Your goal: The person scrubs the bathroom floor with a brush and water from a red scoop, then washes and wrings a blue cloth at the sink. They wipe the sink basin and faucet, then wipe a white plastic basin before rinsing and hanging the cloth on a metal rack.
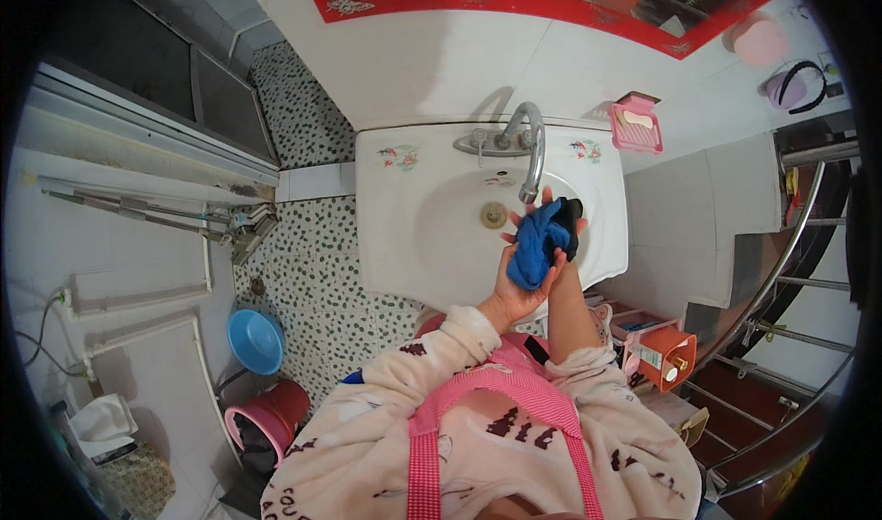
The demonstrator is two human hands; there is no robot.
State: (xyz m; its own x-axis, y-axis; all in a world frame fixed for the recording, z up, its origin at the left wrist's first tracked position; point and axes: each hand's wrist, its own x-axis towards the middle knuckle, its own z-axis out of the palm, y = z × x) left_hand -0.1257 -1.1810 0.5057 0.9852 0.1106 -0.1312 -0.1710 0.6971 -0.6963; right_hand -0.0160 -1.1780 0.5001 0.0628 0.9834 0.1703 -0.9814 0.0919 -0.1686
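Note:
Over the right part of the white sink basin [441, 217], a bunched blue cloth [536, 252] lies across both my hands. A black piece [572, 221] sits against its right side; I cannot tell whether it is part of the same cloth. My left hand [507, 286] cups the cloth from the lower left, closed around it. Close beside it, my right hand [560, 265] grips the bundle from the lower right, mostly hidden by the fabric. Fingertips show past the cloth's upper and left edges. The curved metal faucet [537, 152] ends just above the bundle.
A pink soap dish [636, 127] with soap is on the wall at right. The round drain [493, 215] lies left of my hands. A blue basin [255, 342] and a pink bucket [253, 428] stand at left. An orange container [668, 356] and metal railing [804, 217] are at right.

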